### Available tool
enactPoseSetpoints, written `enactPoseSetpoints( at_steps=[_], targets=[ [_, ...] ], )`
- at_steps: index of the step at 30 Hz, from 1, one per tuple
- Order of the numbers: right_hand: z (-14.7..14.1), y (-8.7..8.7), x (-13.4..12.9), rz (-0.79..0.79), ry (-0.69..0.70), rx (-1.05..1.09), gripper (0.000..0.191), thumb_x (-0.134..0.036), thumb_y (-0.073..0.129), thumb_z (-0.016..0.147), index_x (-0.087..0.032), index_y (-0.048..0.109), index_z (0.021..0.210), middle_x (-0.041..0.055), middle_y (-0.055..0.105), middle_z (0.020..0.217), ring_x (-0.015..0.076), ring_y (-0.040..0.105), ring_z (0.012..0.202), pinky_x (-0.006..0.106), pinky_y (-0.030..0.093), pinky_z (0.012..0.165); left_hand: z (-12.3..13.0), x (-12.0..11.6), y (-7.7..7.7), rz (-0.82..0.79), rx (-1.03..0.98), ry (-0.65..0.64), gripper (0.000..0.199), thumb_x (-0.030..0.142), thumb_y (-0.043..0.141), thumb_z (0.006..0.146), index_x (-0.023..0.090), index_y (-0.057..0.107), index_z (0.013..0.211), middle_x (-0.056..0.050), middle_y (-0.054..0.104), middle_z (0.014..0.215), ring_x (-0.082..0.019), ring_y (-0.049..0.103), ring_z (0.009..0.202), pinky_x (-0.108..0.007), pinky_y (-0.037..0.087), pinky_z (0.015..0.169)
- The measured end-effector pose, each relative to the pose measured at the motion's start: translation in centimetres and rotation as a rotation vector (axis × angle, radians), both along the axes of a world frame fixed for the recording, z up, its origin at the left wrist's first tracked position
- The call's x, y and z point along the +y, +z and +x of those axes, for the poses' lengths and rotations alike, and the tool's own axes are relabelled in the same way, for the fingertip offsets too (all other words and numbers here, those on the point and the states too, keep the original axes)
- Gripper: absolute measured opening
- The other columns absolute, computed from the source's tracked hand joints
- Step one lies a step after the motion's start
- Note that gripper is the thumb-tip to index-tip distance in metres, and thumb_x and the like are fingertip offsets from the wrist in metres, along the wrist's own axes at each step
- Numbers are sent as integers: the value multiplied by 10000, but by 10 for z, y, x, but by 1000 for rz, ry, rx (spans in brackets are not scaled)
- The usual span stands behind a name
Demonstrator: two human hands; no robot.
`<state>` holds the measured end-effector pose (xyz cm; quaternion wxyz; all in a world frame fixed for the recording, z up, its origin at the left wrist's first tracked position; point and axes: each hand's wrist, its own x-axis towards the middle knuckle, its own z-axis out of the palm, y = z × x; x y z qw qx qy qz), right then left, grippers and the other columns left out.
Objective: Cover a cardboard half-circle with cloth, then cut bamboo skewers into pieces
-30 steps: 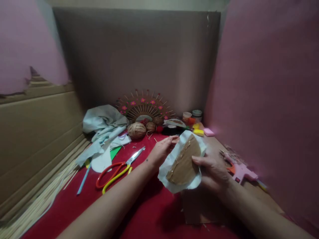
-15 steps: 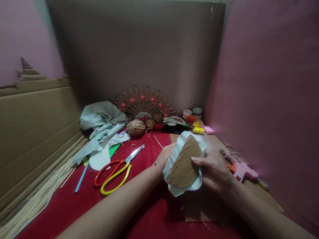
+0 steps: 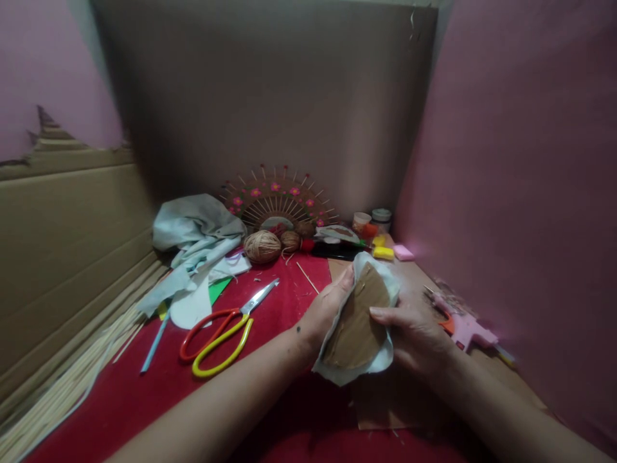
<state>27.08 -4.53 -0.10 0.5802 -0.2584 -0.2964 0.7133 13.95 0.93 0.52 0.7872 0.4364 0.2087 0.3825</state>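
A brown cardboard piece with one straight edge and one curved edge lies against a pale cloth that sticks out around it. My right hand grips both from the right, its thumb flat on the cardboard. At the straight left edge my left hand holds the cloth and cardboard, with its thumb near the top and its other fingers hidden behind. Scissors with red and yellow handles lie partly open on the red cloth, left of my hands.
Pale fabric is heaped at the back left, beside twine balls and a flowered fan. Thin sticks lie at the left. A pink glue gun rests at the right, near cardboard.
My left thumb has come up beside the straight edge, and the cloth on that side now sits closer to the cardboard. My right hand keeps its grip.
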Motion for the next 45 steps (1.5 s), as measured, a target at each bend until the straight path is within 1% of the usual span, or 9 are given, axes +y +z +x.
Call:
enactPoseSetpoints(
  at_steps=[5, 9, 13, 22, 27, 32, 37, 42, 45],
  targets=[
    [3, -2, 2, 20, 20, -37, 463, -54, 701, 619, -181, 602, 1053, 67, 707, 922, 254, 659, 948, 423, 473, 912, -3, 5, 0, 369, 247, 121, 438, 549, 551, 837, 243, 661, 1130, -68, 660, 1194, -317, 522, 1204, -409, 408, 1002],
    [3, -2, 4, 13, 26, -43, 518, -59, 709, 618, -195, 581, 1102, 59, 704, 938, 258, 651, 968, 427, 470, 918, -4, 9, -1, 586, 344, 176, 517, 486, 430, 920, 249, 446, 1379, -26, 376, 1484, -237, 264, 1398, -362, 199, 1151],
    [2, -3, 4, 2, 30, -18, 539, -48, 702, 609, -207, 574, 1109, 42, 707, 920, 244, 660, 943, 427, 470, 916, -5, 8, 1, 755, 406, 128, 517, 371, 347, 964, 212, 303, 1454, -34, 324, 1511, -184, 265, 1398, -327, 174, 1156],
    [2, -5, 7, -62, 24, 29, 653, 0, 658, 581, -204, 536, 1189, 42, 703, 917, 233, 660, 920, 403, 470, 902, -4, 8, -1, 892, 561, 156, 521, 342, 338, 965, 222, 267, 1467, -41, 293, 1525, -186, 259, 1399, -358, 165, 1157],
    [2, -2, 5, -81, 25, 27, 648, 5, 663, 572, -204, 546, 1174, 51, 699, 932, 239, 657, 920, 393, 480, 886, -9, 9, -1, 1002, 601, 128, 567, 444, 310, 964, 255, 191, 1485, -26, 191, 1559, -173, 122, 1436, -366, 95, 1169],
    [2, -2, 7, -30, 4, 39, 708, 42, 622, 545, -224, 535, 1196, 45, 689, 1003, 239, 647, 953, 379, 485, 876, -9, 3, 4, 1109, 798, 134, 690, 552, 418, 896, 276, 184, 1484, -61, 94, 1575, -259, 130, 1433, -448, 160, 1143],
    [0, -1, 9, -2, 3, 16, 658, 17, 617, 574, -239, 551, 1177, 31, 679, 1049, 239, 631, 1007, 384, 485, 878, -2, -7, 5, 1248, 974, 188, 793, 605, 464, 848, 169, 244, 1473, -128, 61, 1569, -302, 43, 1437, -474, 95, 1145],
    [2, 1, 9, -15, -29, 17, 544, 12, 628, 584, -211, 603, 1080, 26, 699, 1003, 223, 630, 1017, 378, 467, 917, -7, -8, 11, 1388, 788, 224, 682, 549, 519, 849, 291, 309, 1445, -50, 64, 1580, -294, 11, 1439, -486, 27, 1142],
    [5, 2, 9, -2, -32, 24, 506, 7, 635, 592, -181, 618, 1061, 48, 712, 967, 236, 639, 1000, 402, 460, 932, -10, -5, 16, 1201, 596, 321, 560, 429, 470, 913, 299, 322, 1438, -46, 231, 1548, -255, 187, 1412, -424, 137, 1138]
  ],
)
